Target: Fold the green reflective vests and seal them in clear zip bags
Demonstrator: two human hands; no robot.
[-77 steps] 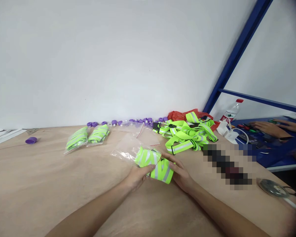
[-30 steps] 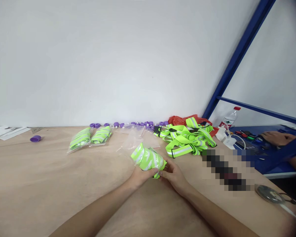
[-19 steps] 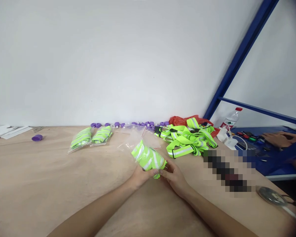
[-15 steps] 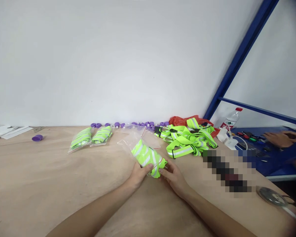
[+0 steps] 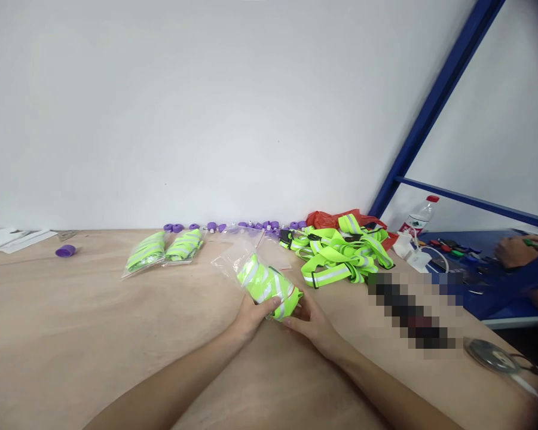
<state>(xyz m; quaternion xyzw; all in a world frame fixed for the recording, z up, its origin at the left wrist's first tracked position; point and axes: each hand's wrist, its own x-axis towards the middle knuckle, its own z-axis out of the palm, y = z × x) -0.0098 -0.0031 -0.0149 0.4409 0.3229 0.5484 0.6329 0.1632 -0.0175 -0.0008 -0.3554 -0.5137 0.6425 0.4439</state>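
Observation:
A folded neon-yellow reflective strap bundle (image 5: 269, 288) sits mostly inside a clear plastic zip bag (image 5: 231, 261), tilted above the table. My left hand (image 5: 253, 315) grips the bag's near left side, thumb on top. At the bundle's right end, my right hand (image 5: 312, 319) has its thumb and fingers around the strap near the bag mouth; some fingertips are hidden behind it. Just beyond lie more clear bags (image 5: 278, 255). A loose heap of the same reflective straps (image 5: 341, 254) with black buckles lies to the right.
Two filled bags (image 5: 146, 252) (image 5: 183, 245) lie left. Purple caps (image 5: 213, 226) line the wall; another purple cap (image 5: 65, 251) lies far left. A red plastic bag (image 5: 323, 219), water bottle (image 5: 419, 216) and round object (image 5: 493, 356) stand right. A co-worker's hand (image 5: 513, 251) is beyond the blue frame.
My right thumb has slid slightly down and left along the bundle's end. The bundle stays nearly in place. At far right, the co-worker's hands have shifted and now hold something green.

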